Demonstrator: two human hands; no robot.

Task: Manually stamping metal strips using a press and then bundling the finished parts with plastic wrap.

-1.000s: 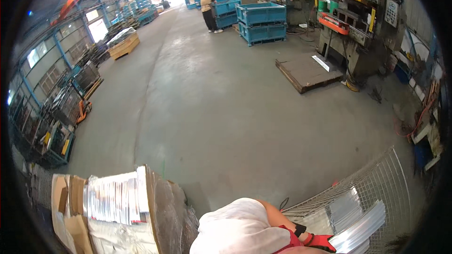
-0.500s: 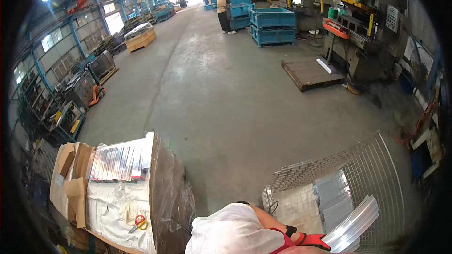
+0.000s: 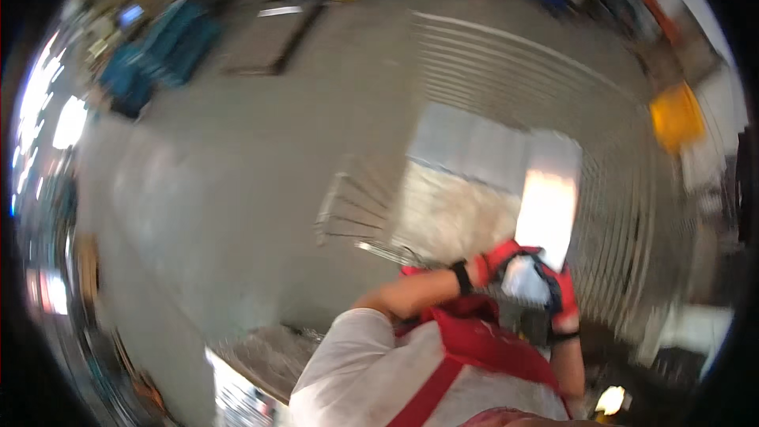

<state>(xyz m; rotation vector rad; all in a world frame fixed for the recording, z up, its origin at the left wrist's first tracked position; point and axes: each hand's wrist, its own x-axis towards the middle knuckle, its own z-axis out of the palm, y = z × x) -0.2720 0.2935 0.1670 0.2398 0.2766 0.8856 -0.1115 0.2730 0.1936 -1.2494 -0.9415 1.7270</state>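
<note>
My left hand [image 3: 502,259], in a red glove, is closed at the near end of a bundle of long silvery metal bars [image 3: 547,205]. Opposite it, my right hand [image 3: 562,291], in a red and dark glove, grips the bundle's other side. The bars glare with reflected light and are blurred, so single bars do not show. They lie over the right part of a wire mesh cage [image 3: 506,43]. Inside the cage, a layer of grey metal bars [image 3: 466,136] lies at the far side, with a pale sheet [image 3: 455,213] nearer me.
Beyond the cage, a dark flat platform [image 3: 269,39] lies on the floor, with blue crates [image 3: 170,43] to its left. A yellow object [image 3: 677,119] stands at the right. Part of the wrapped stack [image 3: 273,356] shows at the lower left.
My view has swung to the right, bringing the cage to the middle and the wrapped stack to the lower edge. The bar bundle is now over the cage, and both hands show on it.
</note>
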